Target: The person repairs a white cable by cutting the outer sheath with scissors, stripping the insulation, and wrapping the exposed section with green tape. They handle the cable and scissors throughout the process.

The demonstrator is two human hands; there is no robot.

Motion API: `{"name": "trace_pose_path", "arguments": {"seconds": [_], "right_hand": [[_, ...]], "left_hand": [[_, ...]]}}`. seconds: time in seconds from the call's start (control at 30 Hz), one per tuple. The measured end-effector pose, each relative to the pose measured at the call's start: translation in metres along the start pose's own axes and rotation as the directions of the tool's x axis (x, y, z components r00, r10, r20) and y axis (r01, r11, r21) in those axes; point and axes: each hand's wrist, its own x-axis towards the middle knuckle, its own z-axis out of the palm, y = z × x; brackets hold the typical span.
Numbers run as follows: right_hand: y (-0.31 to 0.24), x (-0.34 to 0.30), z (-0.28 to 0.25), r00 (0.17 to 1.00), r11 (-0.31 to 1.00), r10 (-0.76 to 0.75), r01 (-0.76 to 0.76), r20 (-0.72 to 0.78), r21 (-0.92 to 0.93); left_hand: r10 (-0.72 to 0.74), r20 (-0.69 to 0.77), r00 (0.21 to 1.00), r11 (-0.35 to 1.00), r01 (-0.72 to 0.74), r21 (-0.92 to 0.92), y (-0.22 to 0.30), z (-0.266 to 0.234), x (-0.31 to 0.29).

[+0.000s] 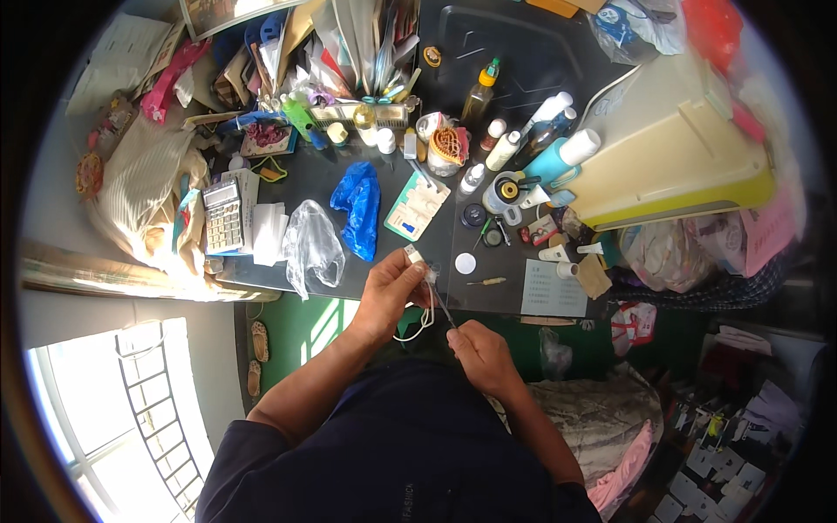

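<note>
Near the front edge of the dark desk, my left hand (391, 292) is closed on a white USB cable, its plug (413, 254) sticking out past the thumb. Below the fingers the white cord (425, 326) hangs in a loop. My right hand (485, 356) is closed around the lower end of a thin metal tool (444, 307); its exact kind is hard to make out. The tool's far end reaches the left fingers, where the contact is partly hidden. Just beyond the left hand lies a pale green-edged card or tray (418, 206) with small pieces on it.
A blue plastic bag (357, 209), a clear bag (312, 246) and a calculator (223, 218) lie leftward. Rightward are a white disc (466, 263), a small screwdriver (486, 281) and a printed sheet (554, 288). Bottles (478, 94) and a large cream box (676, 148) stand farther back.
</note>
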Motion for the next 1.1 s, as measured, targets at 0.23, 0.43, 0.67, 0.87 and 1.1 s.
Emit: {"name": "trace_pose_path", "arguments": {"seconds": [0.23, 0.43, 0.67, 0.87, 1.1], "right_hand": [[-0.001, 0.000, 0.001, 0.999, 0.999, -0.012, 0.010, -0.045, -0.034], [0.018, 0.002, 0.004, 0.998, 0.995, -0.015, 0.010, 0.053, 0.103], [0.022, 0.001, 0.001, 0.977, 0.924, -0.027, -0.057, 0.212, 0.377], [0.023, 0.000, 0.005, 0.993, 0.992, -0.108, 0.110, -0.042, 0.057], [0.006, -0.002, 0.002, 0.973, 0.986, -0.161, 0.153, -0.167, -0.064]], "left_hand": [[0.033, 0.060, 0.998, 0.997, -0.037, 0.069, -0.003, 0.001, -0.003], [-0.094, 0.130, 0.987, 0.992, 0.104, -0.070, 0.004, 0.006, -0.008], [-0.182, 0.278, 0.943, 0.942, 0.248, -0.225, 0.000, 0.002, -0.004], [0.025, 0.203, 0.979, 0.997, -0.009, -0.079, -0.002, 0.011, -0.013], [0.070, 0.209, 0.975, 0.975, -0.022, -0.223, -0.009, 0.009, -0.012]]}}
